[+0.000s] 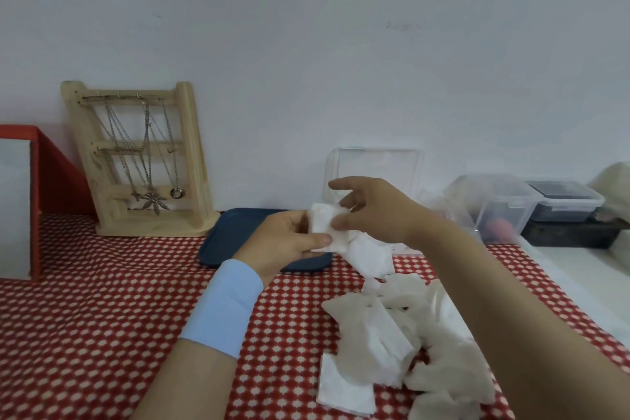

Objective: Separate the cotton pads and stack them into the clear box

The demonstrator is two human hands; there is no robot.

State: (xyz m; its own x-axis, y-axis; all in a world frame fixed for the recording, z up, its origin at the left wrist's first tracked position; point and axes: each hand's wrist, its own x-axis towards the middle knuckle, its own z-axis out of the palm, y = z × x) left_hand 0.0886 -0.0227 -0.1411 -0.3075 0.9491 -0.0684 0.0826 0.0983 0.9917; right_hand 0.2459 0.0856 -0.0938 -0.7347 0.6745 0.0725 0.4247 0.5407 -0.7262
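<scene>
The left hand grips a small stack of cotton pads, thumb curled across its front. The right hand pinches the stack's upper right edge, forefinger stretched out. The clear box stands against the wall at twelve o'clock from the hands. A loose pile of pads lies at five o'clock on the red patterned cloth. A blue tray sits under the left hand, and a wooden necklace stand leans at ten o'clock.

Left hand curled, thumb pressing — right hand pinching, forefinger extended.
</scene>
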